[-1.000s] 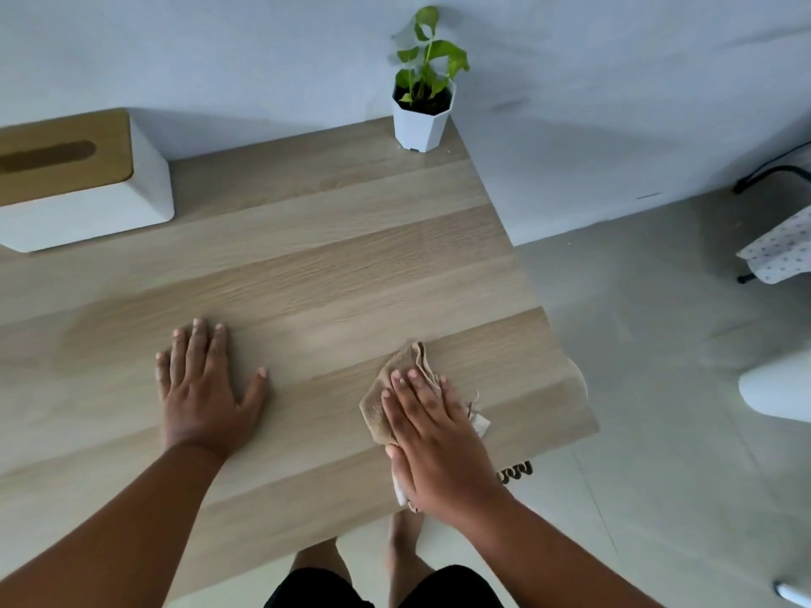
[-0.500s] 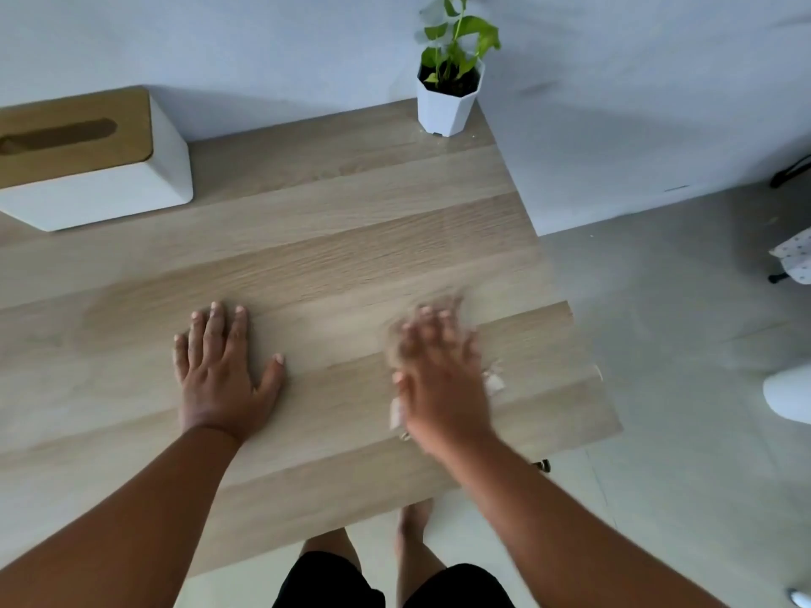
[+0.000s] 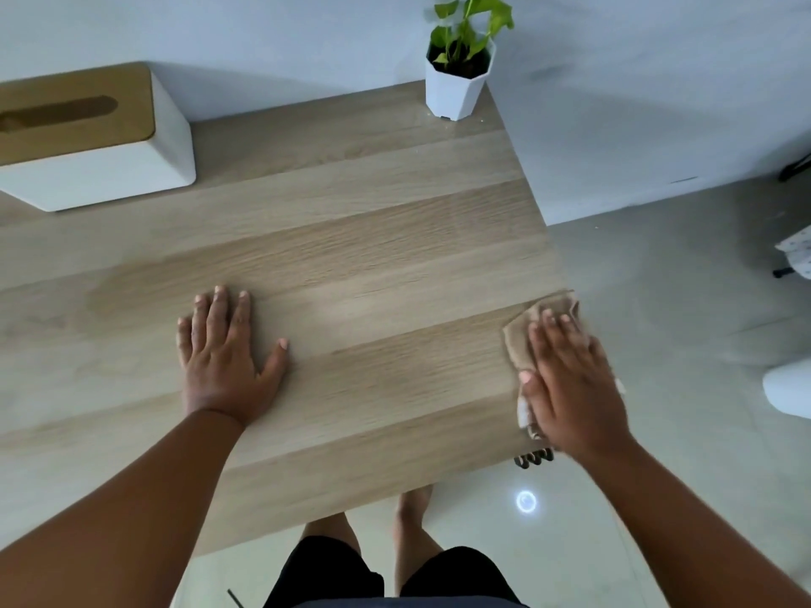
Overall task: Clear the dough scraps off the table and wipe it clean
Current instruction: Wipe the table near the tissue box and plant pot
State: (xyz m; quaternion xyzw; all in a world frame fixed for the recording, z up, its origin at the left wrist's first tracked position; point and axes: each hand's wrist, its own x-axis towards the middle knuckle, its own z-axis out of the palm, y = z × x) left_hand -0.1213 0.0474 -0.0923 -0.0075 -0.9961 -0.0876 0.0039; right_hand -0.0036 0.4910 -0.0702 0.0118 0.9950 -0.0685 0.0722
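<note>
My right hand [image 3: 570, 379] presses flat on a tan cloth [image 3: 520, 340] at the right edge of the light wooden table [image 3: 373, 239]. Part of the cloth sticks out past my fingertips and a pale corner shows below my thumb. My left hand [image 3: 226, 357] lies flat on the tabletop with fingers spread and nothing in it, near the middle left. I see no dough scraps on the wood.
A white tissue box with a wooden lid [image 3: 87, 133] stands at the back left. A small plant in a white pot [image 3: 458, 68] sits at the back right corner against the wall. Grey tiled floor [image 3: 680, 344] lies beyond the table's right edge.
My right hand has slid the cloth from the middle front of the table out to its right edge. My left hand has stayed flat in the same spot.
</note>
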